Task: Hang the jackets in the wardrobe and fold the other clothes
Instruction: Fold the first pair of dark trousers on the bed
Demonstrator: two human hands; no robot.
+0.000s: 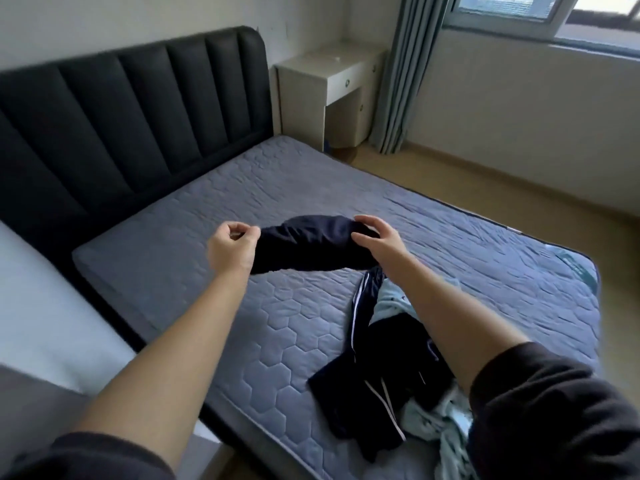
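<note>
Nearest you, on the near-right part of the grey quilted mattress [277, 334]: an unfolded heap of dark navy white-striped trousers [391, 372] and a pale blue garment [440, 420]. Above the mattress centre you hold a small dark navy garment [308, 244] in the air. Your left hand [232, 249] pinches one end and your right hand [375, 237] curls over the other. Risk: the right hold looks loose, so that end may slip and bunch. Lay it down too near the heap and it tangles. The black padded headboard [138, 116] stands at the mattress's far-left side.

Grey quilted mattress [284, 188] lies beneath the hands [232, 249]; black headboard [121, 109] stands to their left, white nightstand [332, 84] beyond them.
</note>
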